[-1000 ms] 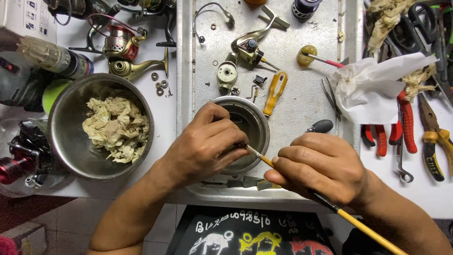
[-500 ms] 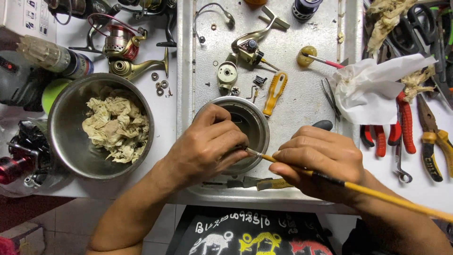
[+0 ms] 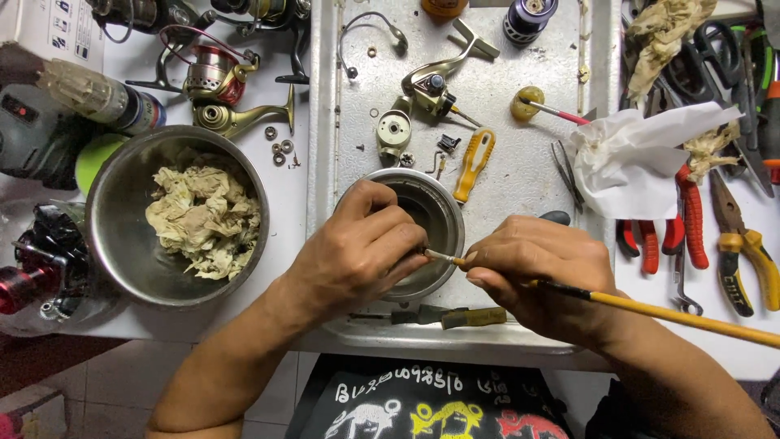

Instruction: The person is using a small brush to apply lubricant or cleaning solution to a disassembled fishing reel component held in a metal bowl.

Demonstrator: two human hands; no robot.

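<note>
My left hand [image 3: 366, 248] rests over a small steel bowl [image 3: 435, 203] on the metal tray [image 3: 520, 146]. Its fingertips pinch something small at the bowl's right rim; the part itself is hidden. My right hand [image 3: 540, 272] holds a thin paintbrush with a yellow handle [image 3: 674, 317]. The brush tip [image 3: 431, 254] touches the spot at my left fingertips. The handle runs out to the lower right.
A large steel bowl [image 3: 114, 236] of crumpled rags stands at left. Fishing reel parts [image 3: 426, 85], a yellow-handled tool [image 3: 475, 162] and small screws lie on the tray. Pliers [image 3: 743, 252], scissors [image 3: 715, 41] and a white tissue [image 3: 634, 158] are at right. A screwdriver [image 3: 455, 317] lies near the tray's front edge.
The brush handle has swung from pointing steeply down-right to lying nearly flat toward the right. My right hand shifted slightly with it. The left hand stays over the small bowl.
</note>
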